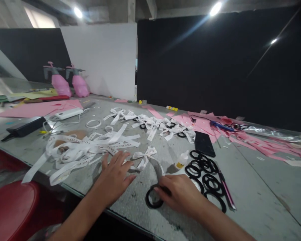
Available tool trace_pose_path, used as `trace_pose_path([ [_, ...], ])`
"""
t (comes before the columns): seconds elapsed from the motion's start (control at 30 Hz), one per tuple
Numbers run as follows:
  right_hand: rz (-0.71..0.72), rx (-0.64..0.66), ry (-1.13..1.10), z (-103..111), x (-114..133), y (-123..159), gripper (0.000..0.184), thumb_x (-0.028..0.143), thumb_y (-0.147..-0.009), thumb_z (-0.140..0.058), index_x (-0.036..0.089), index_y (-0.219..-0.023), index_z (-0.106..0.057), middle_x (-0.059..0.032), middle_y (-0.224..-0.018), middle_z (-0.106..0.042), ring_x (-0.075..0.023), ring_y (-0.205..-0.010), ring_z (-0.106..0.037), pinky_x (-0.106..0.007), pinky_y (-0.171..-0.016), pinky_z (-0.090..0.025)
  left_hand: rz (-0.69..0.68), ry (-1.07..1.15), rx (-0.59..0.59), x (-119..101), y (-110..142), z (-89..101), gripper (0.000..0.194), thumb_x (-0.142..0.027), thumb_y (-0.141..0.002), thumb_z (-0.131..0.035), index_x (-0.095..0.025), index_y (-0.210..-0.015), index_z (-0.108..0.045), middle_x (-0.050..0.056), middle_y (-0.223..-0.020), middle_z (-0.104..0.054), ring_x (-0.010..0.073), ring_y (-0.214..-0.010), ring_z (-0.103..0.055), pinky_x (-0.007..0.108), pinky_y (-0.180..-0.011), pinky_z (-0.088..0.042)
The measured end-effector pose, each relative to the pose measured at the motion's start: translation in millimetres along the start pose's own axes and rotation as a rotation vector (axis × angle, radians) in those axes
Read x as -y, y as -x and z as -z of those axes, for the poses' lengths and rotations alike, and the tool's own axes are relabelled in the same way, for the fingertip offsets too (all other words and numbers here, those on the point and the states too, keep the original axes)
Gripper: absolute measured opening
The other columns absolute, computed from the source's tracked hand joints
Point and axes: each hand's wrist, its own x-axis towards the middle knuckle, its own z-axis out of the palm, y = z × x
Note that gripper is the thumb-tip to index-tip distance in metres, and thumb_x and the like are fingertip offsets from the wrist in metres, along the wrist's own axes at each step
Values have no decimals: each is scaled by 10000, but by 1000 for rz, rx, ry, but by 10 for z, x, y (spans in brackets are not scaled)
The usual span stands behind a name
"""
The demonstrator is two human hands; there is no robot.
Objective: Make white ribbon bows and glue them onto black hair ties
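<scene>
My left hand point(116, 175) is open, its fingers spread over the table beside a white ribbon bow point(145, 155). One tail of this bow runs toward my right hand point(178, 192). The fingers of that hand are closed on the edge of a black ring point(148, 201) near the table's front edge; whether they also grip the ribbon tail is hidden. Left of my left hand lies a loose heap of printed white ribbon point(77, 150). A small bottle point(182, 160) with a yellow label is just beyond my right hand, by a group of black rings point(212, 182).
Finished-looking bows with black rings point(153, 124) line the middle of the table. Around them are a dark phone-like slab point(204, 144), a pink pen-like tool point(228, 192), pink paper point(193, 122), a power strip point(66, 113) and pink spray bottles point(80, 85). A red stool point(12, 207) stands front left.
</scene>
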Motion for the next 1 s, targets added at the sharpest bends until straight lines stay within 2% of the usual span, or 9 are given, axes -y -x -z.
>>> trace_pose_path([
  [0.07, -35, -33, 24, -45, 4, -19, 208, 363, -912, -541, 194, -806, -601, -31, -683, -685, -176, -569, -618, -289, -501, -233, -6, 9, 9, -25, -62, 0, 132, -305, -875, -578, -253, -950, -674, 65, -1294, -596, 304, -1289, -454, 647, -1090, -145],
  [0.17, -6, -126, 89, -71, 0, -32, 229, 352, -927, -519, 201, -772, -596, -27, -644, -671, -172, -525, -600, -299, -482, -227, 88, -4, 26, -21, -166, -15, 151, -248, -887, -536, -220, -849, -679, 78, -1195, -644, 295, -1185, -540, 646, -1072, -192],
  [0.27, -45, -432, 97, 8, -84, 5, 339, 342, -949, -469, 204, -644, -521, -12, -563, -598, -147, -490, -563, -286, -490, -277, 271, -81, -59, -19, -186, -24, 303, -267, -862, -555, -163, -1137, -626, 189, -1362, -523, 384, -1254, -469, 663, -1021, -269],
  [0.37, -442, -715, 135, 158, -316, 82, 389, 552, -876, -516, 213, -688, -486, -1, -539, -524, -161, -457, -506, -285, -481, -296, 239, -143, -260, -148, -62, 20, 635, -328, -824, -615, -121, -1389, -413, 236, -1512, -310, 431, -1400, -235, 664, -1064, -201],
  [0.47, -650, -591, 150, 248, -638, 141, 598, 708, -748, -571, 179, -1024, -538, -92, -857, -628, -255, -675, -603, -313, -518, -369, -21, -32, -337, -409, 156, 77, 543, -347, -852, -581, -165, -1348, -458, 176, -1447, -431, 358, -1388, -291, 577, -1112, -195],
  [0.53, -511, -468, 107, 230, -813, 148, 678, 674, -760, -586, 168, -1205, -503, -159, -1121, -590, -318, -955, -599, -376, -682, -453, -122, 100, -297, -582, 288, 73, 371, -319, -867, -555, -211, -1221, -558, 111, -1305, -570, 305, -1284, -433, 529, -1100, -231],
  [0.63, -319, -305, 59, 132, -910, 114, 444, 514, -841, -581, 186, -1139, -587, -148, -1160, -601, -327, -1056, -556, -439, -862, -421, -178, 245, -220, -740, 399, -22, 251, -258, -874, -532, -237, -1110, -613, 59, -1111, -648, 244, -1073, -557, 500, -1040, -297],
  [0.77, -253, -335, 1, 79, -759, 56, 227, 366, -918, -507, 203, -1034, -612, -108, -1101, -662, -312, -1055, -570, -472, -898, -374, -252, 274, -221, -774, 427, -200, 194, -202, -849, -555, -215, -1021, -643, 37, -969, -658, 225, -972, -567, 483, -991, -354],
  [1.0, -94, -412, -370, 213, -331, 31, 337, 378, -940, -493, 203, -1225, -529, -101, -1070, -634, -245, -957, -597, -364, -824, -458, -311, 239, -375, -755, 514, -287, 255, -156, -788, -601, -163, -1039, -650, 65, -958, -652, 232, -911, -554, 439, -879, -428],
])
